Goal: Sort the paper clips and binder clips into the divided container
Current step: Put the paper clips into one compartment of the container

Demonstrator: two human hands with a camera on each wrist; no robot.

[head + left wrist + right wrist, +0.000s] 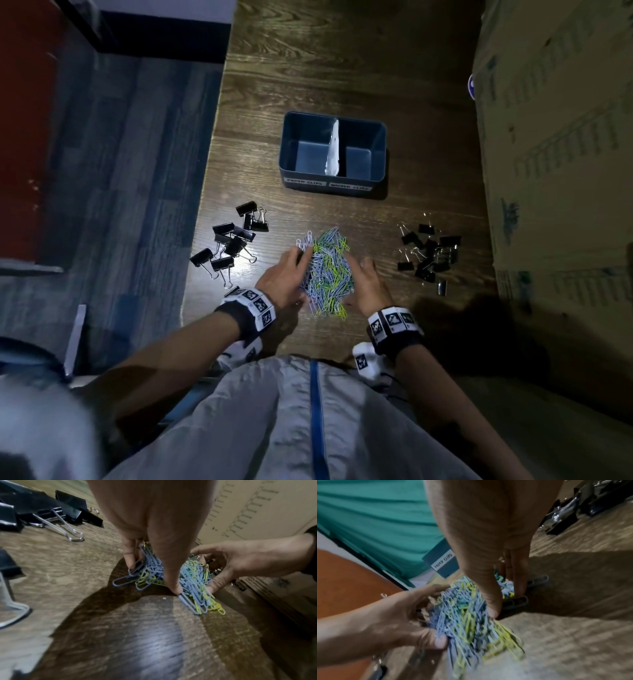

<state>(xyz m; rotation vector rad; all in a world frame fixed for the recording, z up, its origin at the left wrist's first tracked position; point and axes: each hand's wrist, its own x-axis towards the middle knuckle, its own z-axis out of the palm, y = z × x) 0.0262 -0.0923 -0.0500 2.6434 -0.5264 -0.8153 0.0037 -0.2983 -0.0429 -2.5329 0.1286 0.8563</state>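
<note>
A heap of blue, yellow and green paper clips (328,270) lies on the wooden table near its front edge. My left hand (291,274) grips the heap from the left and my right hand (365,281) cups it from the right, fingers curled into the clips. In the left wrist view my left hand (152,574) digs thumb and fingers into the paper clips (193,582), with the right hand (240,563) opposite. The right wrist view shows my right hand (506,600) and left hand (393,622) squeezing the paper clips (467,622). The blue divided container (291,144) stands beyond, both compartments bare.
Large black binder clips (231,240) lie in a loose group left of the heap, close to the table's left edge. Small black binder clips (430,253) lie to the right. A tall cardboard box (555,171) borders the table on the right.
</note>
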